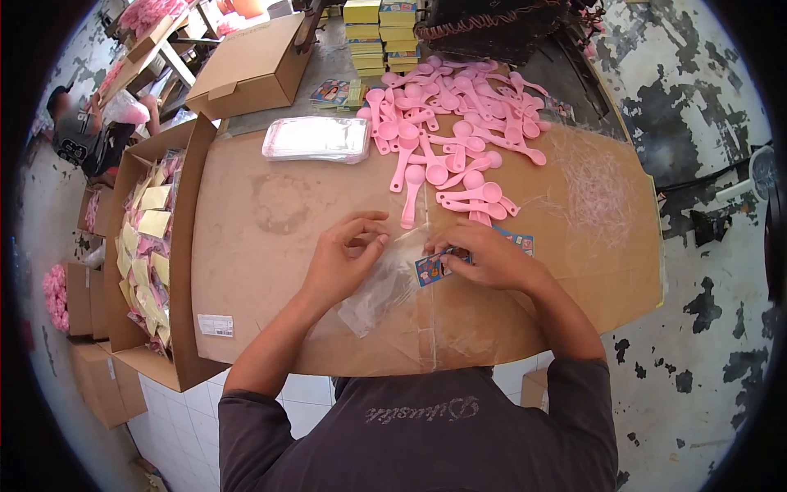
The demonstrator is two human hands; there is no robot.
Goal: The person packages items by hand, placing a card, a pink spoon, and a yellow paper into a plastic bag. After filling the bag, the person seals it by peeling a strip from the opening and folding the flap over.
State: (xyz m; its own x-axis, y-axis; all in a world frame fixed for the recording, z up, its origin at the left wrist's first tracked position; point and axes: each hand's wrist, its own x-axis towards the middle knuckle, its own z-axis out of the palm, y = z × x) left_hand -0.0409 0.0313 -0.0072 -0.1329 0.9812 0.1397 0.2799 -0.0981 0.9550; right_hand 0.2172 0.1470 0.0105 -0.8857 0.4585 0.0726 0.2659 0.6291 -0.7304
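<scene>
A clear plastic bag (377, 297) lies on the cardboard-covered table between my hands. My left hand (348, 256) is beside the bag's upper left edge, fingers loosely curled and thumb apart from the index finger, with nothing visible in it. My right hand (488, 256) pinches a small blue printed card (431, 269) over the bag's right side. Another blue card (521, 244) shows from behind that hand. Just beyond it, pink measuring spoons (475, 194) lie in a loose heap that spreads toward the back of the table.
A stack of clear bags (316, 139) sits at the back left. Behind it are piles of cards (363, 37) and a closed carton (250, 61). An open box (205, 328) of packed bags stands left. Thin plastic strands (594, 184) lie right. A person (82, 135) sits far left.
</scene>
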